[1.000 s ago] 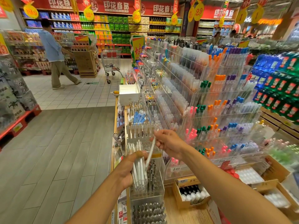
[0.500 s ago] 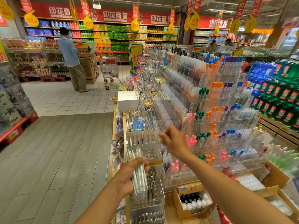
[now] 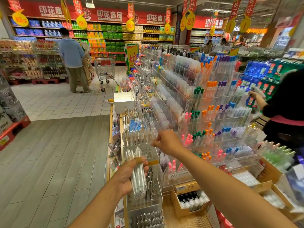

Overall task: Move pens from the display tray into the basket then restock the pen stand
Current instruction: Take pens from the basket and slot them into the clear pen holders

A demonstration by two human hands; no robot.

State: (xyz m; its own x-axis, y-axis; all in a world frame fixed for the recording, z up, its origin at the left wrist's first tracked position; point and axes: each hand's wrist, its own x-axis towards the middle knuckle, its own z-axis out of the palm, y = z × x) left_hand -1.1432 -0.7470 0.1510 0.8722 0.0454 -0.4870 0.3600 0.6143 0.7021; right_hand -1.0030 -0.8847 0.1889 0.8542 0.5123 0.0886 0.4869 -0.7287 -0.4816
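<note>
My left hand (image 3: 127, 176) grips a bundle of clear white pens (image 3: 138, 176), held upright over a clear acrylic box of dark pens (image 3: 150, 183). My right hand (image 3: 167, 140) reaches forward to the clear pen stand (image 3: 139, 140), where a row of clear pens stands upright. Its fingertips are pinched at the stand's right end; whether a pen sits between them is blurred. Behind rises the tiered acrylic display (image 3: 205, 112) with orange, green, pink and blue capped pens. No basket is in view.
A cardboard box of white bottles (image 3: 190, 201) sits at the lower right. A person in black (image 3: 286, 109) stands at the right of the display. A shopper in blue (image 3: 72, 58) and a trolley (image 3: 105, 69) stand far down the aisle. Wood floor lies to the left.
My right hand held one white pen near the bundle a second ago, then carried it up and forward to the stand's row. The left hand and its bundle stayed put. The shopper walked right.
</note>
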